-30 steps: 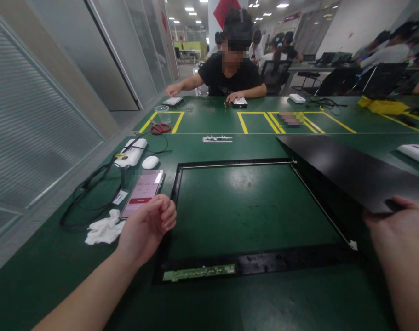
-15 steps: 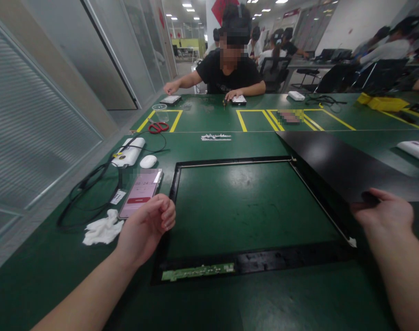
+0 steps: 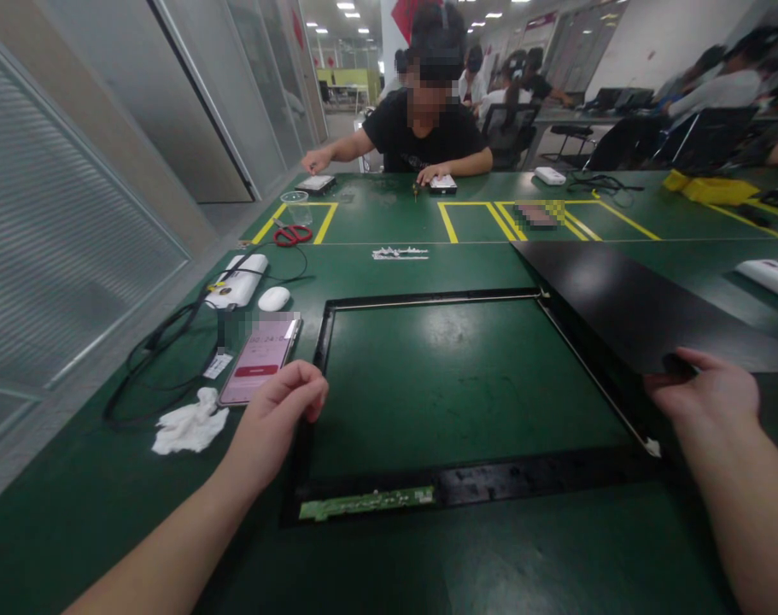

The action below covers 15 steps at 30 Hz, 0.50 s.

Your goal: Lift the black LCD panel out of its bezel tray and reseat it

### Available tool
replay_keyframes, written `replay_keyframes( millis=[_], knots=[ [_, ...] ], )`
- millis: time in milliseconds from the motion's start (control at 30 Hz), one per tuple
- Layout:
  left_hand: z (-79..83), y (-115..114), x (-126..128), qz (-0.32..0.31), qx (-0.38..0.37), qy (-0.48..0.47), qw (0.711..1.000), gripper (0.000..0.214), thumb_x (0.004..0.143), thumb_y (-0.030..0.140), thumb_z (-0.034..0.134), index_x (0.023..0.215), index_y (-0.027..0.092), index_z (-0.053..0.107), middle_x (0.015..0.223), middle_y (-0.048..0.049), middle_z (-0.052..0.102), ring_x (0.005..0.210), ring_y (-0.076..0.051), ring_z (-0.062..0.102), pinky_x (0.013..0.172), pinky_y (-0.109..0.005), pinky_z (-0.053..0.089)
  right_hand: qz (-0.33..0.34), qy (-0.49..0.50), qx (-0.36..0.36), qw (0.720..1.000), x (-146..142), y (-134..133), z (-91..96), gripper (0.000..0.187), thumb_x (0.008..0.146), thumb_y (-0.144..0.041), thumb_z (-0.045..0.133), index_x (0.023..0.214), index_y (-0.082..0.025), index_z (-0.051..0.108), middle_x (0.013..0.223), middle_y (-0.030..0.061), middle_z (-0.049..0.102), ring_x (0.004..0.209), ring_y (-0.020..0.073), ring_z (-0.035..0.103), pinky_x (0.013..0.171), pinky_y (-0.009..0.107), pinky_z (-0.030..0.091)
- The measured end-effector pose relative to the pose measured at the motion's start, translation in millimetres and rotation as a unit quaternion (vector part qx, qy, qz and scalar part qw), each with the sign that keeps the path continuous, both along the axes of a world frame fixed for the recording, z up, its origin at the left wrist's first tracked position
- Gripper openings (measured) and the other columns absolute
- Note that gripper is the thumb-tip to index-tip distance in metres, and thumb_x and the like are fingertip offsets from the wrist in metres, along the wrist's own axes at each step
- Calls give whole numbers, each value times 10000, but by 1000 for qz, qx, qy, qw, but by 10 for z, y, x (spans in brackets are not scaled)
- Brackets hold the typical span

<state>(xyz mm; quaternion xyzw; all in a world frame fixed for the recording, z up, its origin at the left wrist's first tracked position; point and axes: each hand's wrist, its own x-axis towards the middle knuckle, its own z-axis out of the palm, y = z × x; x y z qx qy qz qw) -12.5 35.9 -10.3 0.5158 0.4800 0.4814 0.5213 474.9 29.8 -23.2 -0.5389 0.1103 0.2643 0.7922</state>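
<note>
A black rectangular frame (image 3: 427,299) lies flat on the green table (image 3: 107,504), with a green circuit strip (image 3: 366,504) along its near edge. My left hand (image 3: 277,418) rests at the frame's left edge, fingers curled onto it, just right of a phone (image 3: 260,359) with a pink screen. My right hand (image 3: 709,397) grips the near corner of a large black panel (image 3: 619,299) that lies tilted over the frame's right side.
Left of the frame lie a crumpled white cloth (image 3: 187,427), black cables (image 3: 151,359), a white device (image 3: 238,282) and a white mouse (image 3: 274,298). Red scissors (image 3: 292,235) and a plastic cup (image 3: 297,206) sit farther back. A person in black (image 3: 420,128) works opposite.
My right hand has slid forward and left along the black panel's near corner. My left hand's fingers have uncurled a little onto the frame's edge.
</note>
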Motion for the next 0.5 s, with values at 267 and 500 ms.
replay_keyframes(
  millis=[267, 500],
  knots=[
    [-132, 18, -97, -60, 159, 307, 936, 165, 834, 276, 798, 995, 272, 838, 1165, -130, 764, 1148, -395, 654, 1079, -517, 458, -2, 0, -18, 1000, -10, -3, 1, 242, 766, 41, 453, 815, -180, 540, 882, 37, 620, 704, 131, 630, 472, 210, 572],
    [-393, 17, -205, -190, 182, 408, 874, 414, 965, 387, 683, 1366, 298, 731, 1577, -170, 595, 1492, -453, 503, 1275, -753, 182, -8, -4, -18, 1000, -58, -8, 32, 236, 807, 30, 424, 823, -179, 533, 893, 44, 614, 669, 122, 610, 484, 231, 610]
  ],
)
